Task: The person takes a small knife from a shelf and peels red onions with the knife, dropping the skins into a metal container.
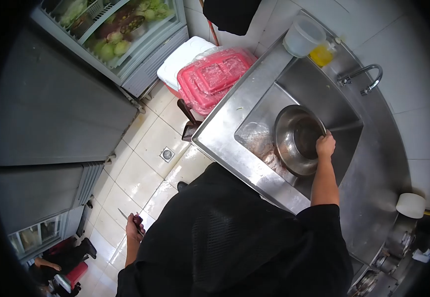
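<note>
Steel bowl [285, 139], tilted in the sink [346, 126]. Right hand [326, 145] closed on its rim at three o'clock: sound hold. Likely light, stiff, slippery if wet. Left hand [134, 227], off at eight o'clock, grips a knife [122, 213] and something dark red [137, 219] (onion, perhaps; too small to tell).

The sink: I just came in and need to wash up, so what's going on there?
The person's right grip holds a metal bowl by its rim at the sink. Something brownish shows beside the bowl, too unclear to name. The left grip, out to the side away from the sink, has a knife and a dark reddish item.
</note>
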Demonstrator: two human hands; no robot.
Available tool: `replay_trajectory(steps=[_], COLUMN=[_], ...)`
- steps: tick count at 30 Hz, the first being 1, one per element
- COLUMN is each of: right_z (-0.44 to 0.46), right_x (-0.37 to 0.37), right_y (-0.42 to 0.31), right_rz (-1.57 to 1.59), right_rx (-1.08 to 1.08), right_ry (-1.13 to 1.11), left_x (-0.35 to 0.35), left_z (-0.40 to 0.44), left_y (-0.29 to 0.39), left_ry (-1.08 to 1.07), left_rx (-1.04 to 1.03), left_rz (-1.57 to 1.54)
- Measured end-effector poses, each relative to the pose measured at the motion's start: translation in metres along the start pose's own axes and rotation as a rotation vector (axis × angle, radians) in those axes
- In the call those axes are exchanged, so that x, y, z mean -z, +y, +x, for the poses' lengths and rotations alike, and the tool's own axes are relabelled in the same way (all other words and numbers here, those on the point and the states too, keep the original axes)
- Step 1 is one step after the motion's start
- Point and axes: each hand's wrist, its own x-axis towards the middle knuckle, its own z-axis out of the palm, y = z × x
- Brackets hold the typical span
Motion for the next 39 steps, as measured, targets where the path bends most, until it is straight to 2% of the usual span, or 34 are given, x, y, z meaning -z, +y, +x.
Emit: replay_trajectory(steps=[2,3,4,5,6,7,8,9,10,11,13,16,18,19,20,22,24,26,28,30,31,32,33,34,35,36,37,39], right_z=[0.008,0.015,0.020,0.033,0.038,0.042,0.043,0.000,0.020,-0.003,-0.031,-0.035,-0.008,0.008,0.020,-0.041,-0.099,-0.186,-0.245,-0.296,-0.317,-0.349,-0.373,-0.403,-0.413,-0.447,-0.493,-0.572], right_x=[-0.007,-0.011,-0.020,-0.048,-0.073,-0.117,-0.168,-0.094,-0.184,-0.192,-0.188,-0.155,-0.138,-0.132,-0.125,-0.027,0.014,0.046,0.029,0.011,-0.006,-0.023,-0.049,-0.059,-0.101,-0.111,-0.116,-0.128], right_y=[0.014,0.020,0.028,0.054,0.080,0.112,0.144,0.072,0.133,0.128,0.115,0.085,0.061,0.044,0.020,-0.113,-0.217,-0.308,-0.375,-0.435,-0.461,-0.485,-0.508,-0.521,-0.539,-0.551,-0.561,-0.585], right_rz=[0.064,0.098,0.193,0.127,0.125,0.468,0.660,0.600,1.061,1.266,1.152,0.677,0.380,0.340,0.423,0.710,0.972,0.902,0.997,0.868,0.932,1.045,1.110,0.918,0.674,0.603,0.556,0.439], right_rx=[-0.044,-0.060,-0.165,-0.192,-0.257,-0.299,-0.286,-0.497,-0.557,-0.728,-0.759,-0.538,-0.225,-0.068,0.061,0.179,0.438,0.772,0.991,1.220,1.207,1.077,1.044,1.113,1.385,1.431,1.439,1.481], right_ry=[0.033,0.049,0.047,0.038,-0.073,-0.071,-0.092,-0.296,-0.315,-0.301,-0.330,-0.324,-0.202,-0.103,0.007,0.170,0.091,0.018,-0.225,-0.081,-0.225,-0.358,-0.441,-0.408,-0.053,-0.105,-0.253,-0.508], left_x=[-0.014,-0.023,-0.022,-0.025,-0.025,-0.026,-0.023,-0.020,-0.023,-0.023,-0.006,0.022,0.031,0.038,0.045,0.067,0.088,0.119,0.155,0.190,0.211,0.230,0.251,0.271,0.285,0.297,0.312,0.335], left_z=[-0.014,-0.029,-0.029,-0.037,-0.047,-0.054,-0.064,-0.076,-0.088,-0.094,-0.087,-0.061,-0.045,-0.042,-0.038,-0.025,-0.025,-0.024,-0.021,-0.033,-0.038,-0.054,-0.055,-0.055,-0.068,-0.079,-0.074,-0.073], left_y=[0.015,0.027,0.036,0.044,0.051,0.055,0.056,0.058,0.060,0.057,0.051,0.037,0.028,0.024,0.021,0.016,0.013,0.011,-0.003,-0.011,-0.019,-0.020,-0.029,-0.038,-0.042,-0.046,-0.060,-0.071], left_ry=[0.047,0.008,-0.035,-0.055,-0.060,-0.078,-0.082,-0.004,0.057,0.107,0.061,0.088,0.105,0.062,0.019,-0.067,-0.031,-0.042,-0.024,0.020,0.089,0.119,0.119,0.104,0.172,0.229,0.335,0.261], left_rx=[-0.088,-0.114,-0.163,-0.146,-0.141,-0.161,-0.186,-0.200,-0.204,-0.191,-0.175,-0.131,-0.098,-0.096,-0.093,-0.110,-0.165,-0.207,-0.229,-0.322,-0.338,-0.308,-0.296,-0.289,-0.289,-0.291,-0.287,-0.299], left_rz=[0.091,0.078,0.126,0.118,0.086,0.097,0.097,0.111,0.129,0.163,0.136,0.118,0.119,0.102,0.082,-0.001,-0.129,-0.241,-0.310,-0.281,-0.214,-0.194,-0.206,-0.206,-0.317,-0.414,-0.498,-0.663])
